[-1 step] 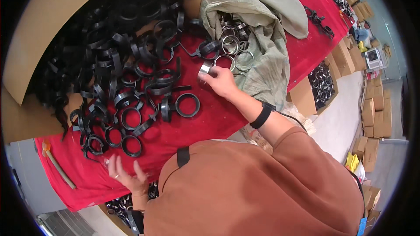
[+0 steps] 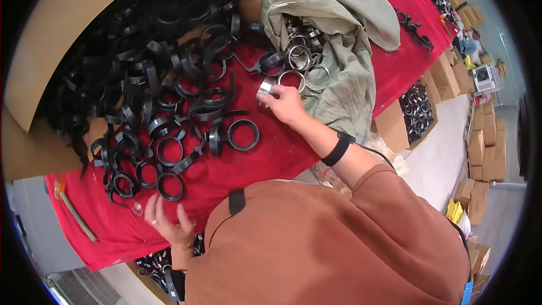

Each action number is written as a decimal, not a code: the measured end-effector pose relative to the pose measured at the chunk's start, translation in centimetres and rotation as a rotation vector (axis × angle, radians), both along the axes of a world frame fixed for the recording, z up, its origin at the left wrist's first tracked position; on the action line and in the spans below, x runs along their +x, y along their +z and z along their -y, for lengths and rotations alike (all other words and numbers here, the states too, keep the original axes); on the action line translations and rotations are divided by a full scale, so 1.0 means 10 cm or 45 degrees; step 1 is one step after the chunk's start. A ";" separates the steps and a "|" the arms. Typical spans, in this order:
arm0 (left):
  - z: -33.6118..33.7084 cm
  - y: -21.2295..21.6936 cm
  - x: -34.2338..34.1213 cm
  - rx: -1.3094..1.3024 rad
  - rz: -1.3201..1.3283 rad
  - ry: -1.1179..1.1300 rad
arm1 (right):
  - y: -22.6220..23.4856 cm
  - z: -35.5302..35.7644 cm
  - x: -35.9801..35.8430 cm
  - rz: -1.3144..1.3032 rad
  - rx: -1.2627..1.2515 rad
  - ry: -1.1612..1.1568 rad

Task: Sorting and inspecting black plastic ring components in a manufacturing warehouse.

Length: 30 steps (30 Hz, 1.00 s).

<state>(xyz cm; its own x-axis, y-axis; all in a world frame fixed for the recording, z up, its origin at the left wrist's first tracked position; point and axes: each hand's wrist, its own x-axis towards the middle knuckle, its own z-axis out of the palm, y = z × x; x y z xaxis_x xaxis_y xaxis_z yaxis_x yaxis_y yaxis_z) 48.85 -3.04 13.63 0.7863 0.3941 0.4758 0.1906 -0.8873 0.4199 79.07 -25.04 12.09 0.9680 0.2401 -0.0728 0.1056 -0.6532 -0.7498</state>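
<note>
Pinching a small silver metal ring between thumb and fingertips, my right hand is stretched out over the red cloth so the ring sits just at the edge of the grey-green sack, where more silver rings lie loose in its open mouth. Holding it by the rim keeps the band's open middle free. My left hand is low at the near edge of the table, fingers spread and flat on the cloth, gripping nothing; it seems to brace me while I lean across, and it lies just beside the nearest black plastic rings. Those black rings, each with a short handle-like tab, spill from the big cardboard box tipped on its side at my left, so they fan out within easy reach. One larger black ring lies alone between the heap and my right hand. My two hands are well apart. An orange-handled tool lies at the far left corner, untouched. Cartons stand on the floor to my right
</note>
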 end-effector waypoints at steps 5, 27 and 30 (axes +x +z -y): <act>0.23 0.39 0.57 -0.624 -0.074 -0.346 | 0.64 -0.33 -0.35 -0.801 0.724 0.463; -0.02 -0.06 -0.56 0.133 -0.801 0.134 | 0.34 -0.27 -0.42 0.344 -0.026 1.075; -0.08 -0.15 -0.58 0.126 -0.762 0.154 | 0.14 -0.37 -0.54 0.458 -0.293 1.181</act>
<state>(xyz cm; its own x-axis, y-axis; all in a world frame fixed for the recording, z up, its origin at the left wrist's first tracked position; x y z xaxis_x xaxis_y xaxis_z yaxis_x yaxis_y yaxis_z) 43.06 -2.26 12.11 0.8807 0.4737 0.0053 0.4694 -0.8740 0.1256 73.64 -21.32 13.52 0.3813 0.9233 0.0464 0.8373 -0.3237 -0.4407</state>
